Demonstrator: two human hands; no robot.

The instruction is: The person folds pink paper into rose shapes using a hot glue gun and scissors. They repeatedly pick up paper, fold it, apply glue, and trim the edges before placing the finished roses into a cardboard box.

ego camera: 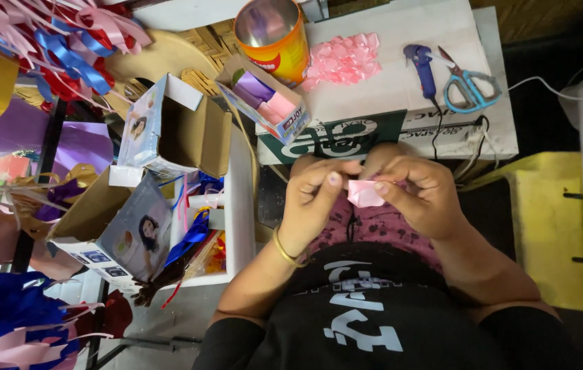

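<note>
Both of my hands meet over my lap around a small folded piece of pink ribbon (363,194). My left hand (315,199), with a gold bangle at the wrist, pinches its left side between thumb and fingertips. My right hand (420,193) grips its right side, fingers curled over it. Ahead on a white cardboard box (401,92) lies a pile of folded pink ribbon pieces (343,60), out of reach of either hand.
On the box lie a blue glue gun (423,67) with a cord and blue-handled scissors (468,83). An orange tin (274,38) and a small box of ribbon strips (267,99) stand left of the pile. Open cardboard boxes (168,130), ribbon bows (65,55) crowd the left; a yellow stool (552,226) stands right.
</note>
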